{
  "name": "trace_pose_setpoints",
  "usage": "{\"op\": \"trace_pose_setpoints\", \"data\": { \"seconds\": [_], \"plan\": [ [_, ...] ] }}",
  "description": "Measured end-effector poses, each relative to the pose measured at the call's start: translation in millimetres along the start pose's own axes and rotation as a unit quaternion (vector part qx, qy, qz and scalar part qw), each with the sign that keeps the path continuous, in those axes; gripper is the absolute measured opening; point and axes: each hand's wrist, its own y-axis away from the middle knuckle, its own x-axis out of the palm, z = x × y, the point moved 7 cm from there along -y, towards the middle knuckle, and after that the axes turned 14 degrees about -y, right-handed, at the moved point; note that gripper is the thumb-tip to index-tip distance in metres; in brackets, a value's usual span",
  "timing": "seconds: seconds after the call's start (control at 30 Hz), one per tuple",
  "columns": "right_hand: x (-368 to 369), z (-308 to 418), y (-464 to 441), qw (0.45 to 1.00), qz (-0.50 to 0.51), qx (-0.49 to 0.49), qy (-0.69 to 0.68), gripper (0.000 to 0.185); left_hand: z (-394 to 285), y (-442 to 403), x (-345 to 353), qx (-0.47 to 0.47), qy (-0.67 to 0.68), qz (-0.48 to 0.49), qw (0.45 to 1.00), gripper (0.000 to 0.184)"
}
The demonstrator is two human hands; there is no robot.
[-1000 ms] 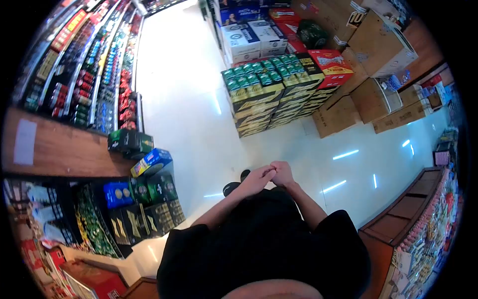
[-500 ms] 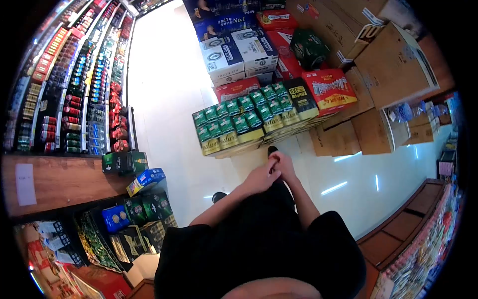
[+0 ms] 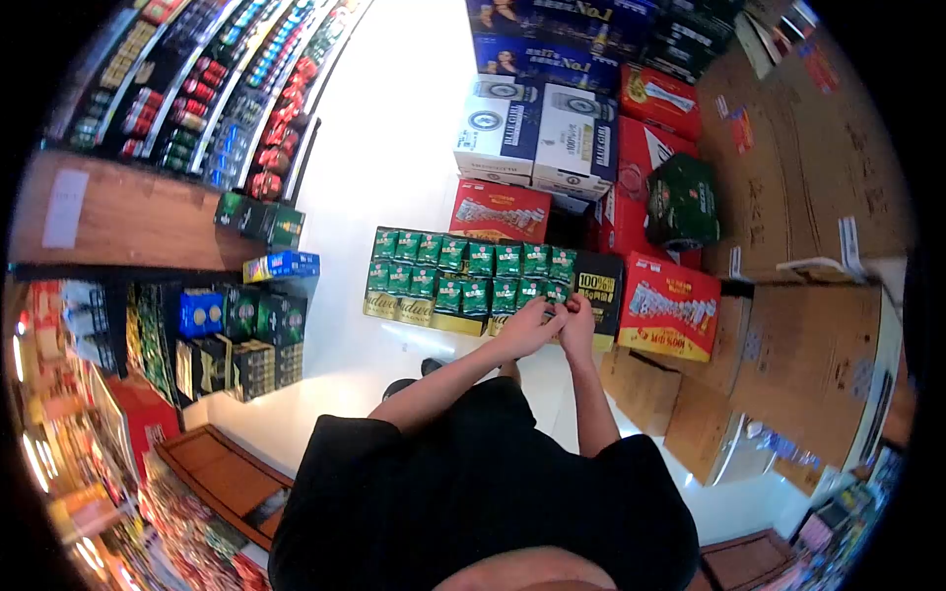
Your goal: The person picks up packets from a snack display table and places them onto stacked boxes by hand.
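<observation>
My left hand and my right hand meet in front of my body, over the near edge of a stack of dark and gold cartons. Rows of green packets lie on top of that stack. The fingers of both hands are bent together near a green packet at the right end of the front row. Whether they pinch it or only hover above it is too small to tell. A black carton and a red carton adjoin on the right.
White and blue cartons stand behind the packets, with a dark green pack to their right. Large brown boxes fill the right side. Shelves of cans and a wooden counter line the left. A red-brown cabinet stands lower left.
The view has moved forward and turned, so the stack with green packets is closer. My clasped hands, earlier over the floor, are now over its near edge.
</observation>
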Motion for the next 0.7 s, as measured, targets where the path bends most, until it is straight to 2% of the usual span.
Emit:
{"op": "trace_pose_setpoints", "data": {
  "seconds": [0.03, 0.07, 0.1, 0.13, 0.17, 0.2, 0.27, 0.37, 0.4, 0.47, 0.5, 0.57, 0.6, 0.67, 0.7],
  "plan": [
    [-1, -4, 1, 0.999, -0.005, 0.024, -0.047, 0.04, 1, -1, 1, 0.012, -0.003, -0.011, 1.0, 0.047],
    [0, -10, 3, 0.995, 0.0, 0.058, -0.082, 0.033, 2, -1, 2, 0.023, -0.007, -0.023, 0.999, 0.045],
    [2, -17, 4, 0.981, 0.027, 0.123, -0.149, 0.029, 5, -1, 1, 0.034, -0.012, -0.035, 0.999, 0.044],
    [4, -17, 9, 0.957, 0.052, 0.19, -0.212, 0.026, -1, 1, 0, 0.082, -0.03, -0.042, 0.995, 0.038],
    [9, -17, 16, 0.925, 0.074, 0.255, -0.272, 0.023, 1, 7, -1, 0.08, -0.039, -0.047, 0.995, 0.036],
    [11, -21, 20, 0.906, 0.071, 0.274, -0.314, 0.014, 1, 13, -1, 0.081, -0.049, -0.054, 0.994, 0.035],
    [10, -23, 28, 0.903, 0.072, 0.29, -0.307, 0.014, -3, 31, -9, 0.097, -0.062, -0.074, 0.991, 0.031],
    [23, -9, 50, 0.923, 0.089, 0.288, -0.24, 0.012, 6, 68, -28, 0.035, 0.006, -0.062, 0.997, 0.031],
    [33, -4, 61, 0.927, 0.1, 0.286, -0.221, 0.012, 22, 76, -30, 0.076, -0.033, -0.172, 0.982, 0.032],
    [68, 16, 87, 0.929, 0.138, 0.278, -0.202, 0.01, 49, 106, -48, -0.011, 0.001, -0.168, 0.986, 0.032],
    [89, 26, 100, 0.947, 0.168, 0.224, -0.16, 0.009, 64, 127, -57, -0.055, 0.019, -0.166, 0.984, 0.033],
    [133, 37, 133, 0.964, 0.227, 0.115, -0.072, 0.007, 85, 178, -84, -0.103, -0.03, -0.163, 0.981, 0.038],
    [161, 22, 151, 0.939, 0.262, 0.16, -0.156, 0.005, 103, 203, -93, -0.117, -0.059, -0.158, 0.979, 0.04],
    [210, 12, 197, 0.908, 0.326, 0.199, -0.174, 0.004, 149, 253, -99, -0.145, -0.082, -0.138, 0.976, 0.046],
    [235, 3, 226, 0.89, 0.356, 0.221, -0.182, 0.005, 177, 282, -96, -0.133, -0.038, -0.162, 0.977, 0.046]
  ]
}}
